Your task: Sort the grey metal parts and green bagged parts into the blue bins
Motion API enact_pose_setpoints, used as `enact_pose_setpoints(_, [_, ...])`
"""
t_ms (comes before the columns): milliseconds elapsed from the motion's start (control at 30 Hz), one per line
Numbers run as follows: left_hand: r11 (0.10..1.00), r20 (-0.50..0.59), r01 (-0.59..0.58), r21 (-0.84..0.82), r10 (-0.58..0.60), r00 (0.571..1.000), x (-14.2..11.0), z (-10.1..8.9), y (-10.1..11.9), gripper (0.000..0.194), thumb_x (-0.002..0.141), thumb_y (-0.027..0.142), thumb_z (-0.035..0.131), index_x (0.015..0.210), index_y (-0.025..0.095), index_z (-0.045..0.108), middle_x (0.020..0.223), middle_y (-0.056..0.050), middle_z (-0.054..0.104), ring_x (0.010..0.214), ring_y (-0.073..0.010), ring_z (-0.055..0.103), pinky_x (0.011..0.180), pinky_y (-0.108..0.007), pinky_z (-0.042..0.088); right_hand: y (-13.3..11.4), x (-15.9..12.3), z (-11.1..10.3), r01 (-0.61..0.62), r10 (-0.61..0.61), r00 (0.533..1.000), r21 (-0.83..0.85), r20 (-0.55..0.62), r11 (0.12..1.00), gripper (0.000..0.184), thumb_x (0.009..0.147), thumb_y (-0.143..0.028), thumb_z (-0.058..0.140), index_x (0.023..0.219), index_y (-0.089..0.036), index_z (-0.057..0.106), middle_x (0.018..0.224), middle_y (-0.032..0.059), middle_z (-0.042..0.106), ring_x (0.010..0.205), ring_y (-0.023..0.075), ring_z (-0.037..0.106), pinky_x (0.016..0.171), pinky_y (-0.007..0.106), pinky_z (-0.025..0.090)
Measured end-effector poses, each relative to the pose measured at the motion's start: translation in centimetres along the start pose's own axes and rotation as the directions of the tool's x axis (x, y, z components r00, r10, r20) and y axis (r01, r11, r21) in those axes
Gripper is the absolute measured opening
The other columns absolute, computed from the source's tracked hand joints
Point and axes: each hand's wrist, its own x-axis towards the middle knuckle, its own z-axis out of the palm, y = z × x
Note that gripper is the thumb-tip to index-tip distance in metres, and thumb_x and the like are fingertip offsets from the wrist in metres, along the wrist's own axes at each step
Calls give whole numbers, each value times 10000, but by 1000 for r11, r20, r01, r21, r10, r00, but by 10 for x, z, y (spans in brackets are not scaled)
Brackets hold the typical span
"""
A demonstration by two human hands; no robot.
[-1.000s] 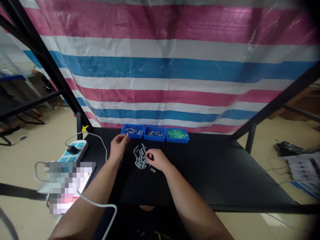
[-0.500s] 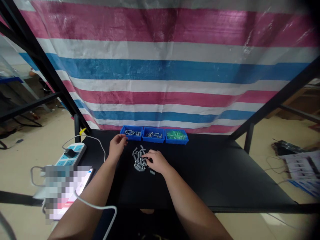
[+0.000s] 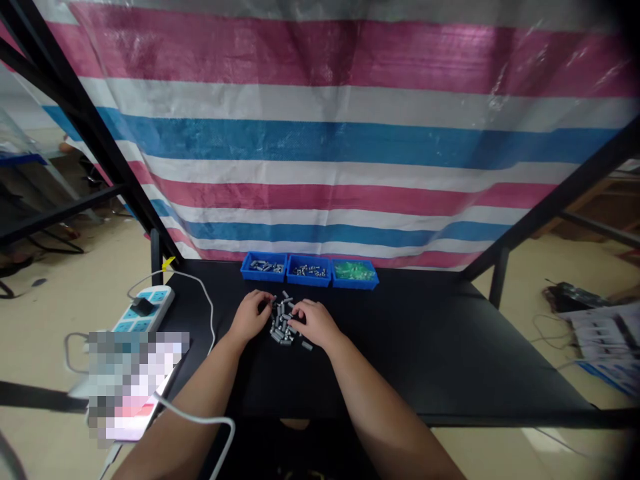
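A loose pile of small grey metal cylinders (image 3: 281, 333), mixed with shinier bits, lies on the black tabletop. My left hand (image 3: 251, 316) is at the pile's upper left, thumb and fingers curled together in a pinch; whatever is between the tips is too small to make out. From the right, my right hand (image 3: 317, 324) reaches over the pile, its thumb and forefinger bent and apart at the cylinders. One stray cylinder (image 3: 307, 346) lies just below this hand.
Behind the pile, three blue bins stand in a row: one with grey cylinders (image 3: 264, 276), one with small shiny metal parts (image 3: 309, 281), one with green pieces (image 3: 355, 283). At left are a power strip (image 3: 160, 295), white cables and a lit-screen device (image 3: 145, 400). A striped sheet (image 3: 325, 140) hangs behind.
My left hand has moved right and down, from beside the left bin to the pile's edge. My right hand stays over the pile, with its fingers shifted slightly.
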Motion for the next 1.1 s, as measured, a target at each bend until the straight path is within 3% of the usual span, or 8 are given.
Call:
enact_pose_setpoints(167, [969,40,79,233,-91,995,-4,-1,8,319,883,337,588,1182,313,697,1045,-58,670,1025,-264,595,912,-415,433,-3,-1,-2,57,-56,998,-15,20,998,278,834,-301,767,1109,-286,725,849,-16,645,787,146,597,751,284,359])
enact_pose_setpoints(333, [942,34,129,310,-146,989,-2,1,11,346,880,367,587,1205,329,699,1104,-72,660,1070,-291,564,892,-422,410,-1,-1,-1,29,-28,999,10,-16,1000,120,839,-220,732,954,-253,731,817,-14,677,763,148,617,736,280,408])
enact_pose_setpoints(433, [936,45,134,324,-157,987,-1,2,10,334,879,360,579,1179,300,712,1123,-85,659,1077,-297,556,889,-425,402,2,-1,-9,-1,13,992,94,-123,996,102,865,-228,678,963,-241,704,829,4,694,715,152,621,686,274,461])
enact_pose_setpoints(567, [939,61,141,313,-168,984,-1,2,9,305,886,369,574,1142,286,716,1105,-86,657,1064,-296,553,886,-424,398,5,6,-30,36,43,918,190,-395,981,200,955,-287,548,1047,-230,716,965,63,712,793,173,663,720,286,531])
enact_pose_setpoints(667, [944,62,137,301,-163,985,-1,2,9,288,900,386,566,1125,283,714,1089,-86,653,1054,-295,553,884,-425,394,6,18,-43,73,28,861,178,-507,981,247,970,-315,524,1112,-231,707,990,74,699,832,178,665,752,291,547])
enact_pose_setpoints(767, [947,63,132,293,-156,986,-2,1,10,281,912,401,559,1113,281,715,1084,-87,652,1058,-299,550,885,-431,390,10,36,-50,27,77,829,177,-553,984,250,937,-362,575,1111,-206,664,852,52,680,719,166,639,701,286,542])
enact_pose_setpoints(933, [950,67,125,285,-150,986,-2,0,9,279,919,410,562,1113,281,715,1086,-87,650,1058,-292,550,894,-428,391,15,62,-58,-49,122,819,144,-561,988,234,869,-400,646,982,-196,658,720,17,639,609,153,587,653,282,509])
enact_pose_setpoints(1100, [950,57,134,282,-156,986,-1,2,7,292,945,433,531,1104,283,723,1078,-87,651,1060,-288,551,889,-423,394,9,49,-57,-73,127,778,112,-615,991,198,915,-394,569,934,-208,631,651,-10,569,570,146,538,608,263,462])
